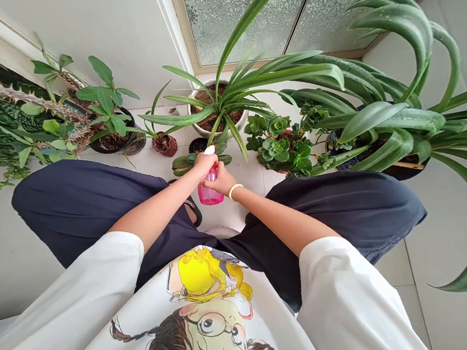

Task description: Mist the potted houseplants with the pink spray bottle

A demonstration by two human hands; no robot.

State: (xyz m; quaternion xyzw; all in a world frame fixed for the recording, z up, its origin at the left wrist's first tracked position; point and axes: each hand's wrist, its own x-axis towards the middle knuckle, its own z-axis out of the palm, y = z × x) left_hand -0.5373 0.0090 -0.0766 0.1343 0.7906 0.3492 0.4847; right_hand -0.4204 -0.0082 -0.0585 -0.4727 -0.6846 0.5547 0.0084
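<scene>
A pink see-through spray bottle (210, 195) with a white spray head is held between my knees, above the floor. My left hand (205, 164) is closed around its neck, just under the white top. Lower down, my right hand (222, 179), with a pale band at the wrist, grips the side of the bottle. Just beyond the hands stands a small black pot (197, 145), and broad green leaves (183, 165) lie beside my left hand. Behind it, a long-leaved plant (224, 104) grows from a white pot (191, 108).
Left are a small reddish pot (165, 145), a dark pot (113, 141) and a thorny stem (27, 96). A rosette-leaved succulent (276, 149) stands to the right, near a large strap-leaved plant (391, 123). A patterned glass door (243, 19) is at the back.
</scene>
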